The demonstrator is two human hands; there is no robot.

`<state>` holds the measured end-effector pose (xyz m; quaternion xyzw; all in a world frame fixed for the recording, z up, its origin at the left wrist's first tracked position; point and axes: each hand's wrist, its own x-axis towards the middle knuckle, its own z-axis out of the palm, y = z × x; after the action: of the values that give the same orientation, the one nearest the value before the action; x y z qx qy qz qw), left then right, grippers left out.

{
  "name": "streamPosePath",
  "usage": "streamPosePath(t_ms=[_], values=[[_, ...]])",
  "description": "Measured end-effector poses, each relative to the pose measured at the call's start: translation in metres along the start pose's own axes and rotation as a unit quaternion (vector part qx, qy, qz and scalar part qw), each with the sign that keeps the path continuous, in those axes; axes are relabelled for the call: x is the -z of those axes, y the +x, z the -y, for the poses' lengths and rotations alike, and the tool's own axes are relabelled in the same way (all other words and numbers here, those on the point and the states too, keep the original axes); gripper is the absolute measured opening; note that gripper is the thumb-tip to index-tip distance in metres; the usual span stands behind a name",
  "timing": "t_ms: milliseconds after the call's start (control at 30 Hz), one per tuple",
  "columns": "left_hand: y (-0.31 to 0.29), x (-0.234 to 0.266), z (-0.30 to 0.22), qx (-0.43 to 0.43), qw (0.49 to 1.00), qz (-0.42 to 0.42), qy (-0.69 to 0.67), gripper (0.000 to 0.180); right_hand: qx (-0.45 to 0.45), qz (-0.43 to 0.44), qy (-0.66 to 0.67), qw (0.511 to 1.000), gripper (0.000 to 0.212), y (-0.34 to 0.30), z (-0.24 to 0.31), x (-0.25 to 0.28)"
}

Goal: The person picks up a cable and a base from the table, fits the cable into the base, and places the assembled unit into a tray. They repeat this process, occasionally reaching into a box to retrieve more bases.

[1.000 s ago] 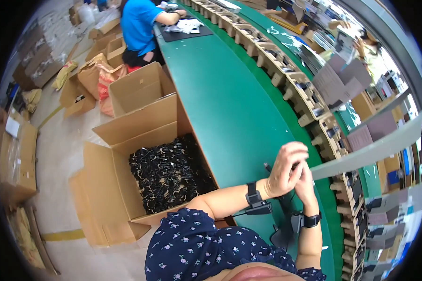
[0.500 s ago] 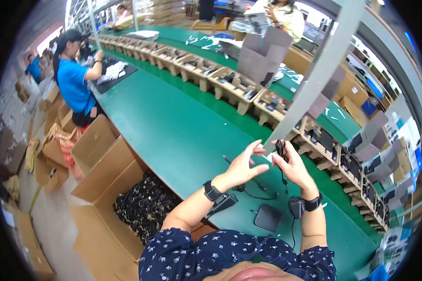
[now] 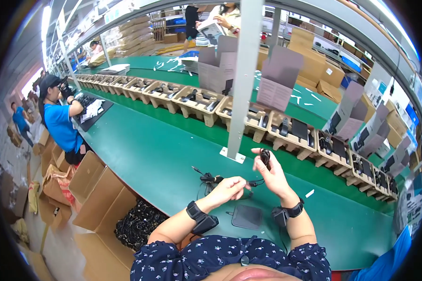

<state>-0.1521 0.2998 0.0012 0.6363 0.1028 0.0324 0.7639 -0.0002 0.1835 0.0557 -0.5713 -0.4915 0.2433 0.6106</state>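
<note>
My right hand [image 3: 273, 172] is closed around a coiled black cable [image 3: 265, 158], held upright above the green table. The cable's loose end runs sideways to the fingertips of my left hand [image 3: 230, 189], which are pinched together on it. Just beyond my left hand, another bundled black cable [image 3: 207, 179] lies on the table, its plug pointing away. A flat black square device [image 3: 247, 217] rests on the table between my forearms. Both wrists wear black strapped modules.
A row of cardboard trays [image 3: 199, 104] with black parts runs along the table's far side. A grey metal post [image 3: 243, 84] stands in front of my hands. At left, an open carton [image 3: 96, 225] holds many black cables; a co-worker in blue [image 3: 61, 117] stands farther off.
My view has turned right. My left hand, open before, has closed and come down to the cable's loose end. The coiled cable stays in my right hand.
</note>
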Motion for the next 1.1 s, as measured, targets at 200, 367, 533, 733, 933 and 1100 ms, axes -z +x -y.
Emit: streamPosePath(t_ms=[200,367,533,733,933,1100], values=[[0.023,-0.036,0.002,-0.103,0.994,0.023,0.028,0.025,-0.011,-0.062,0.115,0.991,0.036,-0.025,0.003,0.016],[0.036,-0.052,0.000,-0.035,0.975,0.162,0.150,0.018,-0.012,-0.100,0.217,0.971,0.033,-0.024,-0.015,0.032],[0.031,-0.028,-0.015,-0.089,0.995,-0.016,0.033,0.023,-0.037,-0.116,0.072,0.990,0.033,-0.016,-0.006,0.049],[0.017,0.002,-0.015,-0.187,0.950,-0.174,0.179,0.015,-0.064,-0.094,0.163,0.980,0.020,-0.018,0.000,0.050],[-0.002,0.009,-0.009,-0.160,0.958,-0.173,0.165,0.013,-0.051,-0.095,0.215,0.971,0.019,-0.022,-0.001,0.035],[0.001,-0.006,-0.019,-0.372,0.749,-0.344,0.427,0.026,-0.060,-0.108,0.238,0.963,0.017,-0.024,-0.006,0.024]])
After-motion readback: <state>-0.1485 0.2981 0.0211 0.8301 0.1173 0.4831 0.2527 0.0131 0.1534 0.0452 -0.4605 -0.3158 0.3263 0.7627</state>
